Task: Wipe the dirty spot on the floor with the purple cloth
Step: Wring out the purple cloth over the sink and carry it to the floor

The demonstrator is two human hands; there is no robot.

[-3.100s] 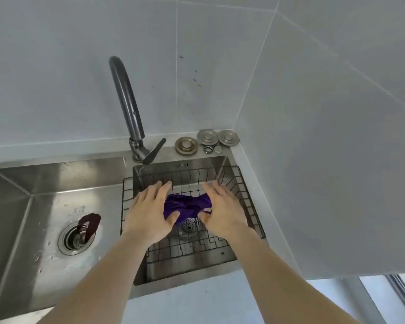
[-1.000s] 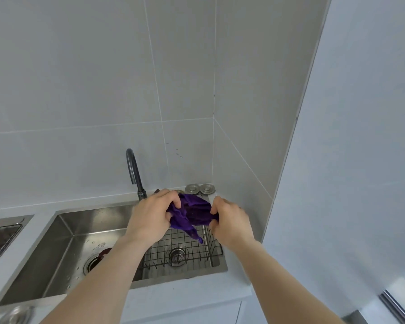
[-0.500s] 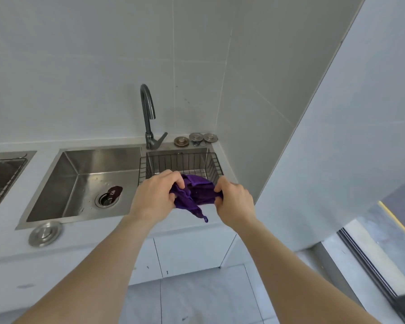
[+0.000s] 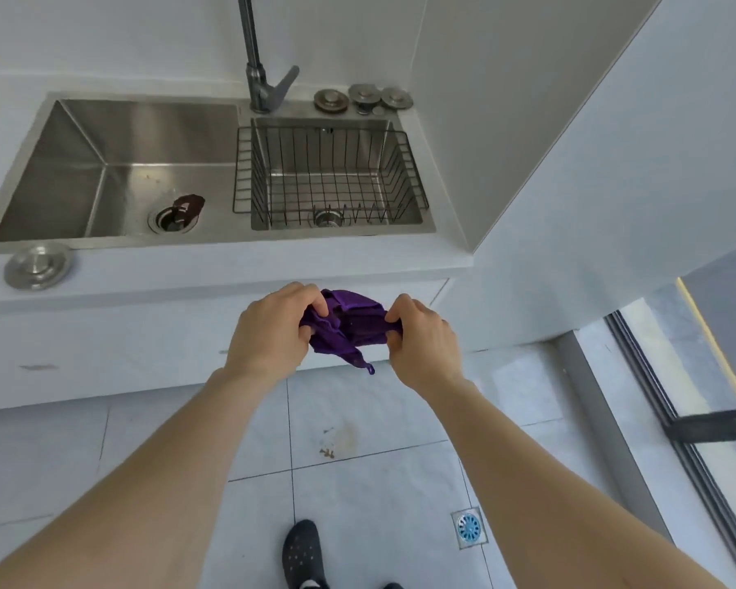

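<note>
Both hands, the left hand (image 4: 273, 329) and right hand (image 4: 421, 337), clamp the bunched purple cloth (image 4: 347, 327) at frame centre, above the floor. The dirty spot (image 4: 336, 440) lies below centre. Best fold a flat pad, crouch, then press and rub firmly.

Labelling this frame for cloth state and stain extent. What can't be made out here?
Head view only:
- Purple cloth: bunched between left hand and right hand; its ends are hidden inside each grip, wetness unreadable.
- Dirty spot: faint, edges too soft to trace.
- Faucet: spout cut off by the top edge.
- Shoe: heel cut off by the bottom edge.
- Dark object at left basin drain: too small to identify.
</note>
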